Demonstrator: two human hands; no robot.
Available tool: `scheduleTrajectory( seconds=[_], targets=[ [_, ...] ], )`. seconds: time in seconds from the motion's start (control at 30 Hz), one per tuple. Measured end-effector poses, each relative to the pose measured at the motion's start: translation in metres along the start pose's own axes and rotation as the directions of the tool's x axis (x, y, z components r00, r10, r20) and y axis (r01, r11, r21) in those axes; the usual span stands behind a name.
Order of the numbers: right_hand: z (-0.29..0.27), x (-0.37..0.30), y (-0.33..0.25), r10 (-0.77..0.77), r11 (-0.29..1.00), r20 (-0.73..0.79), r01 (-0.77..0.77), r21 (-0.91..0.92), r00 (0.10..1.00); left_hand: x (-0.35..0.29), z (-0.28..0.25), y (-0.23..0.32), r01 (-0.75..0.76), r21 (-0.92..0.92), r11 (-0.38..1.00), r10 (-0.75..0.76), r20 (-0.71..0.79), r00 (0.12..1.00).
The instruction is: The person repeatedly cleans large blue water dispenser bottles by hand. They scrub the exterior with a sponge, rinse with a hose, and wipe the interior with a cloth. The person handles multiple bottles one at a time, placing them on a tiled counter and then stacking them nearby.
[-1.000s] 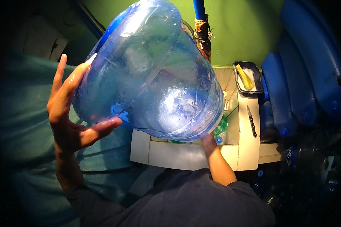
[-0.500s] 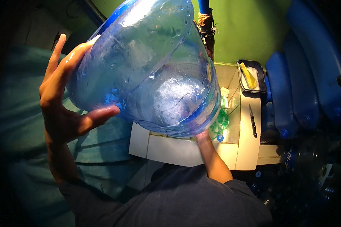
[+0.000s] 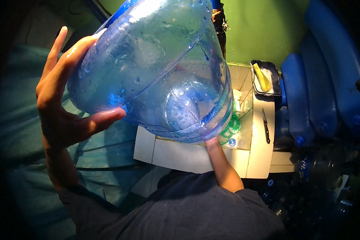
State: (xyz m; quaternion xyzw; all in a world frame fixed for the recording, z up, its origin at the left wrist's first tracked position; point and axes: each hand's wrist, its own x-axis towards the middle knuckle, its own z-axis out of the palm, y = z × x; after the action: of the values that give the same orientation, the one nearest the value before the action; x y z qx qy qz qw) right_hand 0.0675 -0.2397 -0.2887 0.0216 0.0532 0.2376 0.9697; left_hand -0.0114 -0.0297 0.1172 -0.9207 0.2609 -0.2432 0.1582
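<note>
A large, clear blue water jug (image 3: 148,76), wet with droplets, is held tilted up in front of me and fills the upper middle. My left hand (image 3: 64,88) grips its left side, the thumb on the near face and the other fingers spread along the upper edge, one finger sticking up free. From below, my right hand (image 3: 213,143) reaches the jug's lower right end and bears it there. Only its wrist and heel show; the jug hides the fingers.
Beyond the jug is a tiled basin (image 3: 244,160) holding green netting (image 3: 232,125) and a small blue ring-shaped cap (image 3: 232,142). On its right ledge lie a knife (image 3: 266,126) and a black tray (image 3: 266,78) with a yellow item. Blue containers (image 3: 298,100) stand at right; teal sheeting (image 3: 24,132) hangs left.
The jug has turned and shifted slightly, with both hands keeping their places on it. My left hand has moved a little left and up.
</note>
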Motion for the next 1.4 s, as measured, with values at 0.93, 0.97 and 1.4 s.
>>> scheduleTrajectory(
  seconds=[0.93,0.97,1.4],
  targets=[
    [0.027,0.008,0.000,0.081,0.984,-0.059,-0.090,-0.155,0.995,-0.020,0.011,0.016,-0.003,-0.805,0.594,0.219,0.157,0.963],
    [0.032,-0.007,-0.006,0.099,0.981,-0.055,-0.107,-0.165,0.994,-0.034,0.019,0.015,0.063,-0.804,0.591,0.145,0.183,0.972],
    [0.029,-0.066,-0.175,-0.820,0.349,-0.023,0.468,-0.812,0.572,-0.044,0.316,0.056,0.522,-0.804,-0.284,-0.596,0.574,0.561]
  ],
)
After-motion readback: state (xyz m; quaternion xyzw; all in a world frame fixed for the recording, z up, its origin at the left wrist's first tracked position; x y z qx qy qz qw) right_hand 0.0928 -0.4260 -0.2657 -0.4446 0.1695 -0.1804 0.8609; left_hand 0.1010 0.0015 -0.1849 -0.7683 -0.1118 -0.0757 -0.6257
